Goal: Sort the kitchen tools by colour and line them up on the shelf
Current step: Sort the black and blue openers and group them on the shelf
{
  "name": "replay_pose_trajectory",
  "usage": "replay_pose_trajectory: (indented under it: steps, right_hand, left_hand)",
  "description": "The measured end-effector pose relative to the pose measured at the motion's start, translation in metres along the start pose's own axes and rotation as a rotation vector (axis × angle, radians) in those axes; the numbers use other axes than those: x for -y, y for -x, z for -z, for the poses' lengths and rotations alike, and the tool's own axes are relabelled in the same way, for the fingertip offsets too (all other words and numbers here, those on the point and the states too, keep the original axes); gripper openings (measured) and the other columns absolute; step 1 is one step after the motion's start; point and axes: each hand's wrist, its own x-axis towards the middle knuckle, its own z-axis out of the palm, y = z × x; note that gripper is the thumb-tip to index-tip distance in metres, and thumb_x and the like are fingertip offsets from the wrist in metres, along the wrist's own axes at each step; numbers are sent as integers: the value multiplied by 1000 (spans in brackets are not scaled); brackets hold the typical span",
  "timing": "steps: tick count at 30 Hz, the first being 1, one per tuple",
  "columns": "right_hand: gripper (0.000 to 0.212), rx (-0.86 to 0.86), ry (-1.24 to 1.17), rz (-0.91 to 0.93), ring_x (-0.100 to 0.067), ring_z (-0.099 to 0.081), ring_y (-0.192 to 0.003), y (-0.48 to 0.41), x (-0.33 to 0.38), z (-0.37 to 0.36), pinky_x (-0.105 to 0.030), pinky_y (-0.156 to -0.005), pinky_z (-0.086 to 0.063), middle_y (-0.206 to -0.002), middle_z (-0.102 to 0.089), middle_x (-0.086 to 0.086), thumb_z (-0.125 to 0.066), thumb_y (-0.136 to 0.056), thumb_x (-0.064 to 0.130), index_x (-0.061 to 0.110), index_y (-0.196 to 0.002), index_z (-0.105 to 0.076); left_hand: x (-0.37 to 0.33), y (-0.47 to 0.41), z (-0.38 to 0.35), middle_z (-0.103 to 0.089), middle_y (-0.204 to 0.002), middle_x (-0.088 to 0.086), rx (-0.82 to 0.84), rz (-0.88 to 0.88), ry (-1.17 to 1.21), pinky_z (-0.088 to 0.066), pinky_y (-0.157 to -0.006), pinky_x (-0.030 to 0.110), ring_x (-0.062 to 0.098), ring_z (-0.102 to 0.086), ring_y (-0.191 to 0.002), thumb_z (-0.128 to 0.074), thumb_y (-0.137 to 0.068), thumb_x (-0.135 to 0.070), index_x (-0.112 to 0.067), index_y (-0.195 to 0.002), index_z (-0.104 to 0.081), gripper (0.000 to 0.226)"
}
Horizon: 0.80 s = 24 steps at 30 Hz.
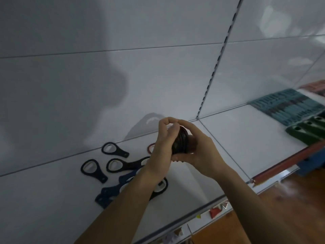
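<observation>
Both hands curl round one stack of dark flat ring-headed plastic tools [182,142], held above the white metal shelf [52,199]. Left hand [162,147] pinches its top, right hand [202,148] cups it from underneath. Loose black tools [114,149] and blue tools [109,194] lie on the shelf, lower left. Red ring tool [150,148] sits partly hidden behind the left hand.

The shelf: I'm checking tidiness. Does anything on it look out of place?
Yes. Black openers and blue openers lie in a loose heap on the shelf, overlapping, pointing different ways, colours mixed, not lined up. The left hand and right hand hold a dark stack.
</observation>
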Motion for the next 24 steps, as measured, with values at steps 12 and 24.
replay_pose_trajectory:
  steps: [12, 24]
  right_hand:
    - [44, 62, -104, 98, -28, -66, -76, 15, -55, 101, -50, -65, -56, -102, -63, -6, -61, -100, 25, 20, -138, -40]
    - [46, -180, 180, 96, -17, -68, -95, 11, -150, 179, -43, -85, -57, -111, -62, 12, -83, -82, 19, 28, -117, -55]
  left_hand:
    - [30, -54, -106, -48, -155, -6, 168, 131, 364, -49, -105, 35, 13, -50, -139, -42, -70, -84, -54, -155, -24, 92]
    - [113, -151, -126, -69, -94, -7, -132, -151, -852, -55, -82, 33, 11, -65, -91, -55, -96, -10, -21, -102, -67, 18]
